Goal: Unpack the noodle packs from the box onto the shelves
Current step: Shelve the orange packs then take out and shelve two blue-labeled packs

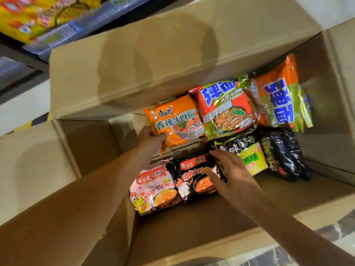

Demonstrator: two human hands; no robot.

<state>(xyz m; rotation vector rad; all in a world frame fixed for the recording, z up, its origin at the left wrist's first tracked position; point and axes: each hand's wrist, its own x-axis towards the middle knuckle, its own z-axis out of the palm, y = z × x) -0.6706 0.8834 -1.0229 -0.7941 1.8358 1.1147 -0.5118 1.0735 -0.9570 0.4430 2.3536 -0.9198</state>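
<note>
An open cardboard box (119,66) holds several noodle packs. My left hand (151,140) grips the lower left corner of an orange pack (176,121) and holds it a little above the others. My right hand (233,175) lies with fingers spread over the packs, its thumb on a black pack (194,177) and its fingers against a black-and-yellow pack (247,156). Beside them lie a pink pack (153,189), a red-and-green pack (226,110), an orange-and-green pack (280,98) and a shiny black pack (282,154).
The box flaps stand open on all sides, the far one (172,45) tall and the near one (211,237) low. At the top left is a shelf (63,33) with yellow and red packs (28,18). A pale floor shows at the left.
</note>
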